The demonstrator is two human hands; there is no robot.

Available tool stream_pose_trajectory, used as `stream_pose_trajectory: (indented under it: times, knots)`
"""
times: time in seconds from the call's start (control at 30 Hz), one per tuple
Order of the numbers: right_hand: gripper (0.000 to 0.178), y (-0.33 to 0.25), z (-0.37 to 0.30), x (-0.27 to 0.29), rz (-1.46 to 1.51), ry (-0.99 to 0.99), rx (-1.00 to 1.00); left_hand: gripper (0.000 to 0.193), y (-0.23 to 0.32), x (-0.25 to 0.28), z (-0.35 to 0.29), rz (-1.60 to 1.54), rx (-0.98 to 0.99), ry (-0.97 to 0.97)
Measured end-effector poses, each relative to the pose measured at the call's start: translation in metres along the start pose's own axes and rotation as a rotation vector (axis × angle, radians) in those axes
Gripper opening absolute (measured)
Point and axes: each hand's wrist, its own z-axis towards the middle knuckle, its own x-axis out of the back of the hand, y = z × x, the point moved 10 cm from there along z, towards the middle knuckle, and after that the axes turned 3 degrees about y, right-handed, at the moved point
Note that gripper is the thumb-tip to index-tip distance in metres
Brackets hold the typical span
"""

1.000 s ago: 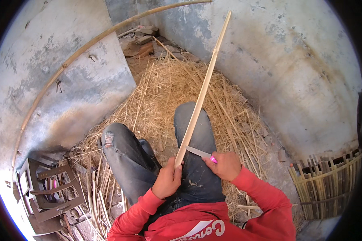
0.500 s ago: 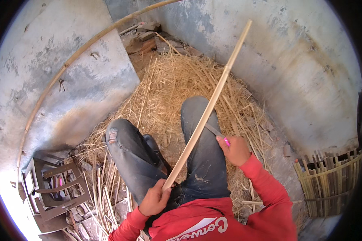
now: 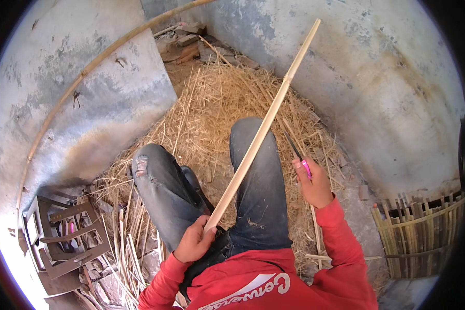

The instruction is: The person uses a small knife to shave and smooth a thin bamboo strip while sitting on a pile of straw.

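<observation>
Bamboo strip (image 3: 267, 121): pale and long, it runs from the lap up and to the right, past a joint in its upper half, with its far end seen against the grey wall (image 3: 377, 103).
Knife (image 3: 297, 153): its blade, which met the strip over the right thigh half a second ago, now stands apart on the strip's right side, tip pointing up and slightly left.
Meaning for the work: with the edge clear of the bamboo, no cut is being made at this instant; I judge it a gap between strokes.
Left hand (image 3: 194, 241): clenched around the strip's near end, low over the lap; it sits lower and further left than a second ago.
Right hand (image 3: 314, 183): grasping the pink knife handle, to the right of the right thigh, touching nothing of the strip.
Strip and hands: the near end lies in the left hand's grip; the rest stretches away from both, passing well to the left of the right hand.
Right knee (image 3: 246, 135): under the strip in this view; whether the two touch, I cannot tell.
Straw-like shavings (image 3: 212, 111): heaped on the floor beyond the knees.
Slatted basket (image 3: 418, 237): near the wall at far right, well apart from the work.
</observation>
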Motion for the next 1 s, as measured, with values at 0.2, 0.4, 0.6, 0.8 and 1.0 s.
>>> stream_pose_trajectory:
  times: [0.2,0.4,0.6,0.8,1.0]
  knots:
    - [0.028,-0.005,0.010,0.005,0.110,0.064,0.010,0.021,0.002,0.022,-0.006,0.092,0.091,-0.005]
    - [0.027,-0.008,0.026,-0.020,0.142,-0.115,-0.088,0.024,0.007,0.055,-0.031,0.149,0.111,0.025]
    - [0.035,-0.030,0.036,-0.032,0.225,0.049,0.014,0.028,-0.005,0.082,-0.058,0.224,0.126,0.077]
    - [0.042,-0.009,0.044,-0.031,0.089,0.147,0.111,0.033,-0.022,0.132,-0.090,0.490,0.082,0.224]
    - [0.040,-0.030,0.043,-0.019,-0.106,0.197,0.177,0.036,-0.039,0.149,-0.103,0.614,0.047,0.299]
